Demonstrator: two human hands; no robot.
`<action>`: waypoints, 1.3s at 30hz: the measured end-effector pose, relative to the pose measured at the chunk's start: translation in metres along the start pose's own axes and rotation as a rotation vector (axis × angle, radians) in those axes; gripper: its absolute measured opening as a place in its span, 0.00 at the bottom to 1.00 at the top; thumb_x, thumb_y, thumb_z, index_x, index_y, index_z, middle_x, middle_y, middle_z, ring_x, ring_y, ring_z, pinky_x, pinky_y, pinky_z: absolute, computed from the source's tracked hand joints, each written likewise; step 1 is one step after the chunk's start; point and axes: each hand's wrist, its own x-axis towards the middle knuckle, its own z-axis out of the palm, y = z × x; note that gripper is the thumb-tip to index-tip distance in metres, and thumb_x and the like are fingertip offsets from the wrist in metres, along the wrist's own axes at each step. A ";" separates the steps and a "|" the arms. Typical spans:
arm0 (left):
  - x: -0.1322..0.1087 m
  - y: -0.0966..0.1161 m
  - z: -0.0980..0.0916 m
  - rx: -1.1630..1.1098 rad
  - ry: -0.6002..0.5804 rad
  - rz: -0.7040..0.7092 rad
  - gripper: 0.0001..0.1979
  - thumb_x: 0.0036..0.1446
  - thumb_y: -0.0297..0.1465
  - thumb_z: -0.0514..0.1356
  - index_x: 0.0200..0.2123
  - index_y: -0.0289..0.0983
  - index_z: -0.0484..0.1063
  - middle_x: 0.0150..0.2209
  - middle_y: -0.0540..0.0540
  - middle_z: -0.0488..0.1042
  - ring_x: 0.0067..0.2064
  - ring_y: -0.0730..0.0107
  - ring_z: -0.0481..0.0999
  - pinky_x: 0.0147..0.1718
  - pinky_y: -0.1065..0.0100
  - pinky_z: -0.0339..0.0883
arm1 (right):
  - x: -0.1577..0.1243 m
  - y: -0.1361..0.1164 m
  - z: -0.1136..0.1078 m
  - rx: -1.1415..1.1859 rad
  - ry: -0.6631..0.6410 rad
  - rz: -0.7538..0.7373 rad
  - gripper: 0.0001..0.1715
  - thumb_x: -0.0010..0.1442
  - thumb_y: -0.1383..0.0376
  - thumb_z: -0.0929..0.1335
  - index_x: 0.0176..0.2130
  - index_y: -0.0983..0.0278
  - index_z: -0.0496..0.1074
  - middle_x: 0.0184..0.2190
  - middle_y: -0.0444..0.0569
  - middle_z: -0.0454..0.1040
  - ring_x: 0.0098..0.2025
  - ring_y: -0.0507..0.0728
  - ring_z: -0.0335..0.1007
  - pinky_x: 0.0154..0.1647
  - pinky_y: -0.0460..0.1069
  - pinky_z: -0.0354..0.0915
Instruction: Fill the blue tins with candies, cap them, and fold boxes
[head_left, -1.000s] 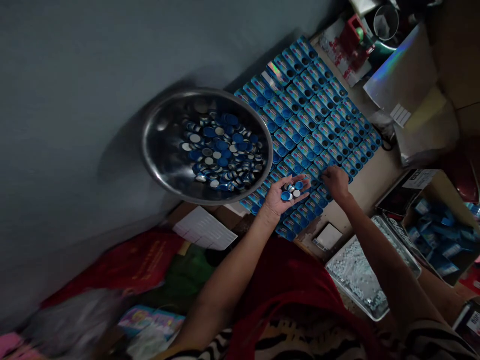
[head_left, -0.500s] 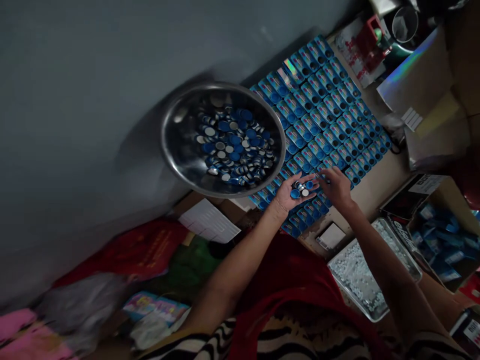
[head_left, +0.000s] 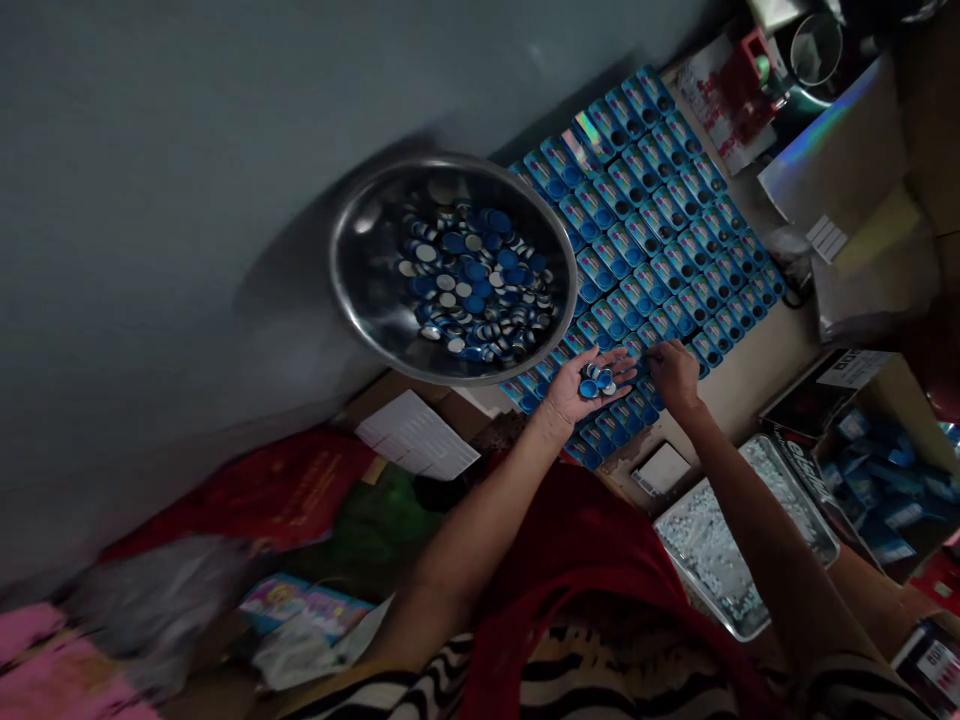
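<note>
My left hand is palm up with its fingers stretched out, over the near rows. Several small round blue-and-silver discs lie in its palm. My right hand is just to the right, fingers pinched together and pointing down at the rows; whatever they hold is hidden. Under both hands lie rows of small blue cases with printed labels, each with a round spot at one end, some blue and some dark. A steel bowl left of my left hand holds many more such discs.
A metal tray with small pale pieces sits below my right forearm. Right of it stands a carton of blue packets. A small white box lies at the table's near edge. A grey wall rises behind the bowl.
My right hand has moved slightly down and right, away from my left fingers, onto the rows. The discs in my left palm have shifted closer together.
</note>
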 end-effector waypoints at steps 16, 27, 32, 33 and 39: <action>0.002 -0.004 0.018 -0.071 0.088 0.264 0.16 0.71 0.32 0.54 0.50 0.34 0.81 0.43 0.43 0.86 0.45 0.63 0.86 0.52 0.62 0.77 | -0.028 -0.050 -0.007 0.017 -0.011 -0.039 0.09 0.69 0.57 0.70 0.44 0.59 0.78 0.42 0.49 0.82 0.42 0.59 0.78 0.40 0.50 0.63; 0.010 -0.035 0.023 -0.118 0.220 0.275 0.11 0.69 0.31 0.57 0.45 0.38 0.80 0.30 0.50 0.79 0.31 0.71 0.81 0.41 0.68 0.78 | -0.081 -0.051 0.025 0.513 0.052 -0.035 0.04 0.61 0.66 0.71 0.33 0.56 0.74 0.36 0.45 0.80 0.39 0.57 0.78 0.44 0.51 0.75; 0.014 -0.030 0.041 -0.086 0.136 0.235 0.14 0.73 0.35 0.55 0.46 0.37 0.80 0.38 0.45 0.83 0.41 0.65 0.84 0.52 0.57 0.79 | -0.052 0.044 -0.013 0.458 0.256 0.226 0.10 0.60 0.64 0.67 0.41 0.62 0.76 0.37 0.50 0.80 0.38 0.58 0.77 0.44 0.52 0.72; 0.016 -0.029 0.044 -0.061 0.106 0.224 0.15 0.73 0.35 0.54 0.47 0.37 0.80 0.40 0.44 0.84 0.43 0.63 0.85 0.54 0.54 0.79 | -0.043 0.061 -0.019 0.411 0.284 0.265 0.09 0.58 0.64 0.68 0.39 0.63 0.77 0.37 0.51 0.81 0.39 0.58 0.77 0.45 0.53 0.72; 0.029 -0.027 0.052 -0.008 0.017 0.160 0.16 0.71 0.35 0.54 0.50 0.36 0.80 0.49 0.40 0.85 0.54 0.55 0.84 0.59 0.47 0.77 | -0.014 0.095 -0.030 0.172 0.168 0.253 0.07 0.54 0.66 0.70 0.34 0.62 0.79 0.37 0.50 0.82 0.40 0.60 0.76 0.46 0.53 0.68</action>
